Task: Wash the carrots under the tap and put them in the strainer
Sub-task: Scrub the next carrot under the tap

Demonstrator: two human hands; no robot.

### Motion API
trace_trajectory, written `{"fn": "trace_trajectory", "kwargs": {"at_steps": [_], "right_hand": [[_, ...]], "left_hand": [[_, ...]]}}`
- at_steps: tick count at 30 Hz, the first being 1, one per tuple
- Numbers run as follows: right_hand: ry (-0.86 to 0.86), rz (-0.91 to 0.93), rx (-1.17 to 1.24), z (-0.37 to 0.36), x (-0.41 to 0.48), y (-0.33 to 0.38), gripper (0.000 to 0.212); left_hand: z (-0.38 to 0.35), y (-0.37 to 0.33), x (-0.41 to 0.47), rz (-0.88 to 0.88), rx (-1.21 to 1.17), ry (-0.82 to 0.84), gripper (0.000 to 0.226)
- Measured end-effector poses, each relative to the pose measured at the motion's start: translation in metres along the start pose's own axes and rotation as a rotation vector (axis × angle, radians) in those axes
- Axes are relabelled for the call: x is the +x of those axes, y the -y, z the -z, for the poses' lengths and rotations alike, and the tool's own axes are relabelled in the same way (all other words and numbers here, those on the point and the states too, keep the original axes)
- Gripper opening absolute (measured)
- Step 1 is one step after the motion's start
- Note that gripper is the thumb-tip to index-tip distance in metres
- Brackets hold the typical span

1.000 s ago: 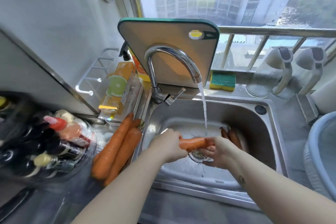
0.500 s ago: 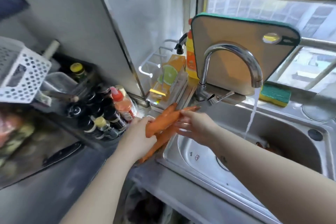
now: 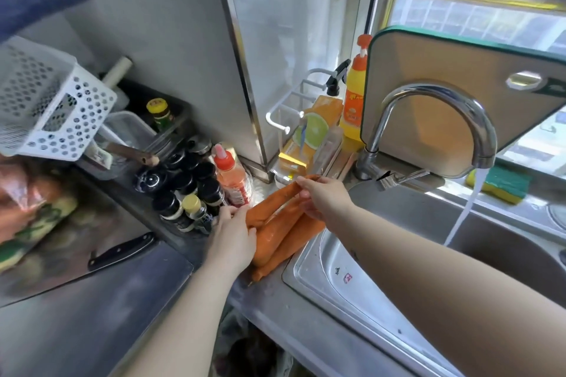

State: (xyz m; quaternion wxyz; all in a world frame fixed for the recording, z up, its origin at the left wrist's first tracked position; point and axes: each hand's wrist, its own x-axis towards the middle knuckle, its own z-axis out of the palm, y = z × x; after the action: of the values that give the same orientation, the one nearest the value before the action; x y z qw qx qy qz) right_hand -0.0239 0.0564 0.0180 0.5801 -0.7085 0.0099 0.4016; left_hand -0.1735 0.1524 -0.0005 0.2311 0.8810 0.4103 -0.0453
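My left hand (image 3: 233, 234) grips the thick ends of the carrots (image 3: 277, 234) lying beside the sink (image 3: 309, 274), while my right hand (image 3: 325, 199) pinches one thin tip.

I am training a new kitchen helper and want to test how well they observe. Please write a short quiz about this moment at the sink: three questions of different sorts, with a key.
1. True or false: water runs from the tap into the sink.
2. Where are the carrots? A) under the running water B) on the counter beside the sink C) inside the sink bowl
3. Which hand holds the thin tips of the carrots?

Key: 1 true. 2 B. 3 the right hand; the left hand is at the thick ends.
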Motion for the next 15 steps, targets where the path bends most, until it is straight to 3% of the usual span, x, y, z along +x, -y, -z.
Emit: {"fn": "trace_trajectory", "kwargs": {"at_steps": [5,10,15], "right_hand": [[-0.064,0.002,-0.094,0.007,0.007,0.001,0.026],[-0.044,-0.024,-0.076,0.012,0.015,-0.005,0.019],[-0.091,0.004,-0.050,0.026,0.014,-0.010,0.022]], "left_hand": [[-0.001,-0.007,0.006,-0.020,0.059,0.004,0.054],[-0.001,-0.015,0.009,-0.101,0.173,-0.077,0.049],[0.003,-0.041,0.007,-0.234,0.114,-0.098,0.041]]}}
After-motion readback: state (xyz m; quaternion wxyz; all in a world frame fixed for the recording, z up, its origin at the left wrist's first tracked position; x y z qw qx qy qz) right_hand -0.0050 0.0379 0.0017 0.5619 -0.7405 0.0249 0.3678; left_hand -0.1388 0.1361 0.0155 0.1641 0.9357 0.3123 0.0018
